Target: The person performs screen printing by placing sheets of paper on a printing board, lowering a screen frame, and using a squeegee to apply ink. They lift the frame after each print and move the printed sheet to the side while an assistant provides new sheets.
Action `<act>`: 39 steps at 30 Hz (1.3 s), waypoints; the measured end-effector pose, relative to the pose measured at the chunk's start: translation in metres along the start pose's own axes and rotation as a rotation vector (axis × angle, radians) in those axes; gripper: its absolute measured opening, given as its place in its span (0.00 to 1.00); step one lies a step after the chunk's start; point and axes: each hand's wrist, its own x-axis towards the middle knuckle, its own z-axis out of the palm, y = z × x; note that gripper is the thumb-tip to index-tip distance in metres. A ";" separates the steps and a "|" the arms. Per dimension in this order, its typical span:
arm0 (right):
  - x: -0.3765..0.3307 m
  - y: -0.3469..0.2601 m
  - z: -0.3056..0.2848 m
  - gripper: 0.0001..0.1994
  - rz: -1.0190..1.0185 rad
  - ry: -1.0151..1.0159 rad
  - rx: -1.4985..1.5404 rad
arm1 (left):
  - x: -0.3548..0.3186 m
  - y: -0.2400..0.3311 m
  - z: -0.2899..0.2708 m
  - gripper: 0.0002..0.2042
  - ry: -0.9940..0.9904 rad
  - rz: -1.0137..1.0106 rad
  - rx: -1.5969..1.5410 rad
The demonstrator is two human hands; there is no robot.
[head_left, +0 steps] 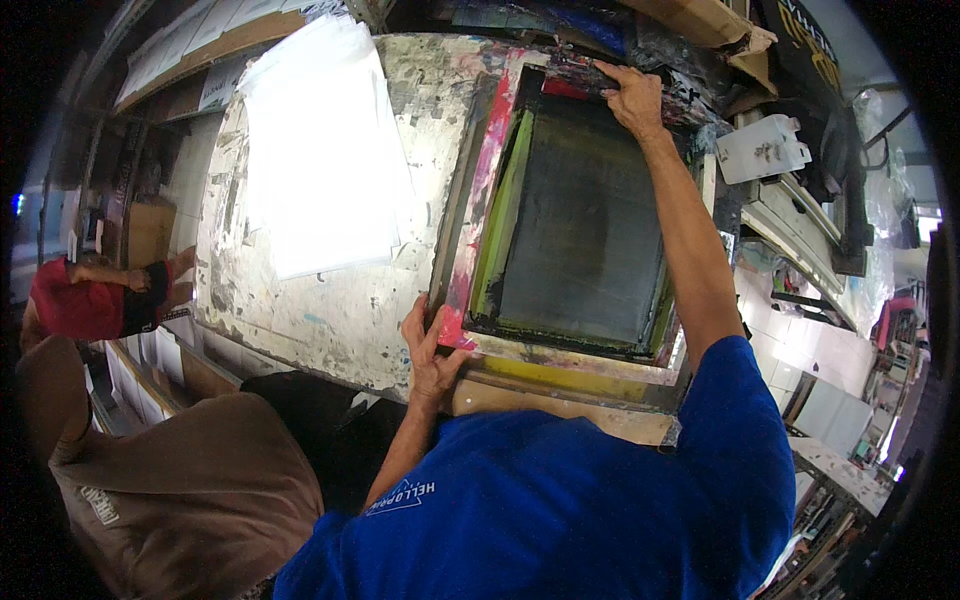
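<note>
A screen printing frame point(480, 205) lies on the paint-stained table in front of me. Its rim is smeared with pink, red and white ink, and dark mesh point(585, 220) fills its middle, with green-yellow streaks along the left inner side. My left hand point(432, 358) grips the near left corner, thumb on the rim and fingers at the outer side. At the far end, my right hand point(637, 100) is curled on the rim with its index finger stretched leftward; the undersides of its fingers are hidden. My right forearm passes over the frame's right side.
White paper sheets point(322, 150) lie stacked on the stained table point(300, 325), left of the frame. A white plastic jug point(762, 148) stands at the right. A person in a brown shirt point(200, 490) is close on my left; another in red point(85, 305) is farther off.
</note>
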 end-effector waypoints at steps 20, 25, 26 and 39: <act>-0.187 -0.139 -0.174 0.32 0.398 -0.214 0.727 | 0.019 0.032 -0.010 0.38 0.246 0.191 -0.163; -0.198 -0.212 -0.255 0.34 0.156 -0.203 0.271 | 0.058 0.081 -0.026 0.32 0.398 0.213 -0.221; -0.196 -0.219 -0.265 0.33 0.085 -0.173 0.180 | 0.068 0.090 -0.028 0.32 0.443 0.217 -0.246; -0.036 -0.195 -0.367 0.25 0.041 0.007 0.211 | 0.276 0.079 0.058 0.16 0.208 0.082 -0.373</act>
